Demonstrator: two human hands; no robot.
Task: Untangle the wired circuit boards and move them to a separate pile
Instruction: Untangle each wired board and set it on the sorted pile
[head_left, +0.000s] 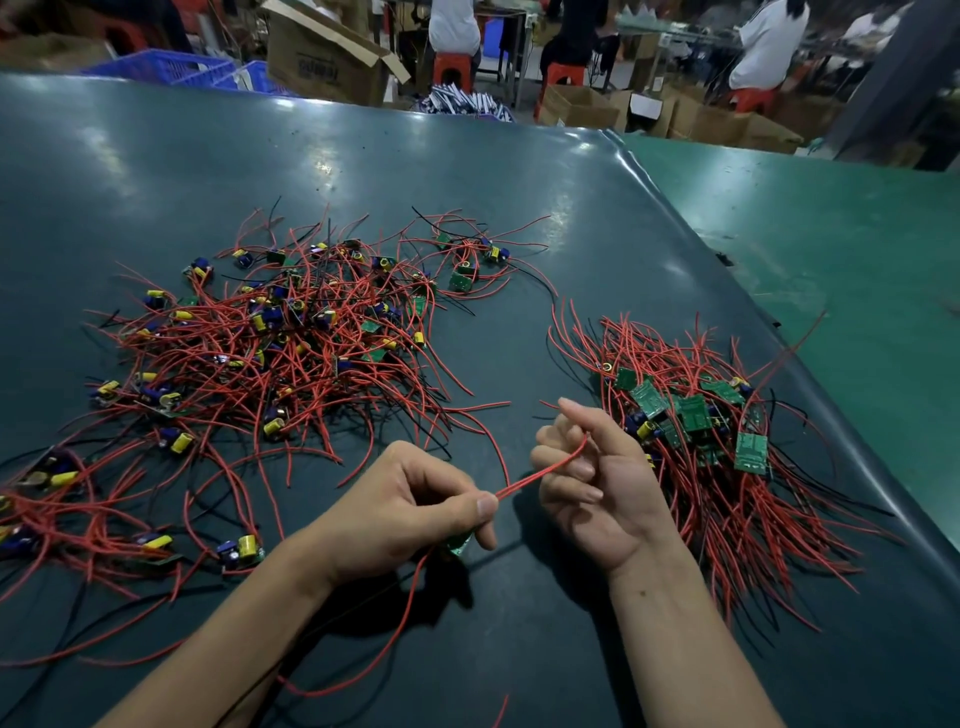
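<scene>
Between both piles, left hand (415, 499) and right hand (587, 467) pinch wire (540, 473).

factory floor | dark work table (467, 171) | cardboard boxes (327, 57) | seated workers (769, 41) on red stools (452, 65)

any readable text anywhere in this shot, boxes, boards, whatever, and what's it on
None can be read for certain.
Open cardboard box behind the table: dark print on its side, too blurred to read.
Green circuit boards in the right pile: pale markings only, too small to read.
White label on a far carton: nothing legible.
</scene>
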